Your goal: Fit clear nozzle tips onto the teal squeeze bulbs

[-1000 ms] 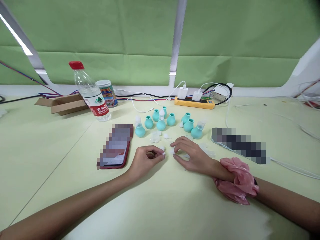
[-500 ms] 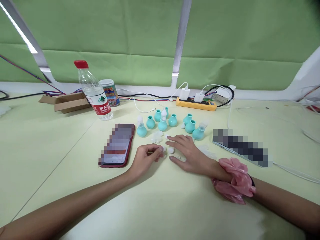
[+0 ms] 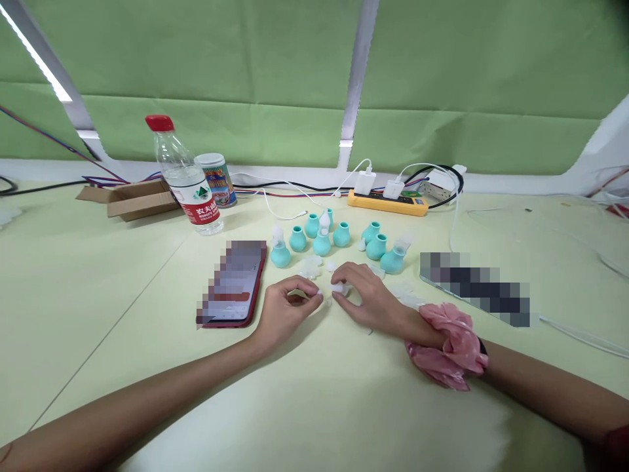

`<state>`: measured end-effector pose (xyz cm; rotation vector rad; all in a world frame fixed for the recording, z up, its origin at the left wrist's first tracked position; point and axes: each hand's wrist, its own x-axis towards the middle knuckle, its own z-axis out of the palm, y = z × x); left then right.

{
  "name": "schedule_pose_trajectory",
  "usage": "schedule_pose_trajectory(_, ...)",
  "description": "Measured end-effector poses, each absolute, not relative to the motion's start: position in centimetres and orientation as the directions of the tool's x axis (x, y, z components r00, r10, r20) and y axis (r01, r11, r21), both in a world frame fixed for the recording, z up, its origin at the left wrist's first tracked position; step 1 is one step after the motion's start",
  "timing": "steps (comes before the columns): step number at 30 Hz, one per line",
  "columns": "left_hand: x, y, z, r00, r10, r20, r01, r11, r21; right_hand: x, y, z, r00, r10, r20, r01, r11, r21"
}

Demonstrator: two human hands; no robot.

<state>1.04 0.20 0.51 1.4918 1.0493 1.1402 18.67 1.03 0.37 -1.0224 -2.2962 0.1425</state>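
I am pinching a small translucent white cap (image 3: 338,288) between thumb and forefinger of my right hand (image 3: 366,298), fingers curled closed around it. My left hand (image 3: 286,309) is likewise closing on a second small white piece (image 3: 319,293) at its fingertips; a thin pale sliver is also showing inside that curl, too small to identify. Both hands are resting on the table (image 3: 122,288), tips almost touching, near its middle and toward my edge.

Handling judgement: the caps are looking thin, soft and very light, probably silicone. They are likely to deform and slip under a hard pinch, so I am taking them at the rim with fingertip pads only, light pressure.

Just beyond my fingers, loose white pieces (image 3: 310,267) are lying scattered. Behind them, toward the far edge, a cluster of teal bulbs (image 3: 322,244) is standing upright; some are already carrying white tips, others are showing open necks. The bulbs appear squat, rubbery and stable on their bases; best taken around the belly.

A red phone (image 3: 236,285) is lying flat just left of my left hand. A second flat device (image 3: 472,285) is lying to the right, cable attached. A pink scrunchie (image 3: 449,347) is sitting on my right wrist. At the far edge: water bottle (image 3: 184,177), tin can (image 3: 216,180), cardboard box (image 3: 130,200), yellow power strip (image 3: 388,202).
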Motion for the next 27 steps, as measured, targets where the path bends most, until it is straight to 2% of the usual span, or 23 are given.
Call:
schedule_pose_trajectory(3, 1.04, 0.2, 0.41, 0.208, 0.966, 0.152, 0.061, -0.168, 0.984, 18.71, 1.07, 0.4, -0.487, 0.714, 0.503, 0.606, 0.691, -0.394)
schedule_pose_trajectory(8, 0.98, 0.26, 0.58, 0.223, 0.974, 0.05, 0.08, -0.069, 0.994, 18.56, 1.05, 0.6, -0.476, 0.772, 0.421, 0.66, 0.63, -0.409)
schedule_pose_trajectory(12, 0.94, 0.22, 0.59, 0.241, 0.97, 0.038, 0.092, -0.062, 0.994, 18.55, 1.21, 0.55, -0.477, 0.8, 0.364, 0.673, 0.599, -0.434)
schedule_pose_trajectory(20, 1.02, 0.39, 0.03, 0.229, 0.969, 0.097, 0.136, -0.13, 0.982, 18.77, 1.47, 0.21, -0.427, 0.772, 0.471, 0.625, 0.628, -0.463)
schedule_pose_trajectory(27, 1.09, 0.33, 0.31, 0.202, 0.979, 0.009, 0.087, -0.027, 0.996, 18.71, 1.36, 0.2, -0.404, 0.801, 0.442, 0.646, 0.592, -0.482)
